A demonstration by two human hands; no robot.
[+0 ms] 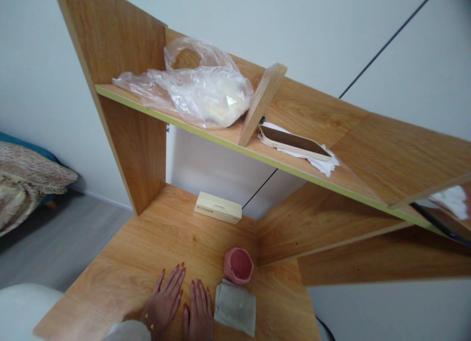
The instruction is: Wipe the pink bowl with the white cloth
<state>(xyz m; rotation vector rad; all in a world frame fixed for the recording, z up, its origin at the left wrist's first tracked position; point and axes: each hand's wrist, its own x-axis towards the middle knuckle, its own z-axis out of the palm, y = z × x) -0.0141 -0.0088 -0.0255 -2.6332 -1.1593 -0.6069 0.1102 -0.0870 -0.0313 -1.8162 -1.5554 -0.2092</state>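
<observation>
My left hand [165, 298] lies flat, palm down, on the wooden desk [176, 238], its fingers stretched out and holding nothing. Beside it, my right hand [198, 311] rests flat as well, fingers straight and a little closer together, thumb out to the side. A folded grey-green cloth [235, 307] lies just right of my right hand, apart from it. Behind the cloth, close to its far edge, stands a pink faceted pot [233, 270] with an open top; I cannot make out anything inside it.
A long cream box [218, 207] lies at the desk's back edge. Above runs a shelf [206, 131] with a clear plastic bag [209, 93], an upright divider [263, 103], and a phone [294, 142] on white tissue. A white rounded seat [25, 311] is at lower left.
</observation>
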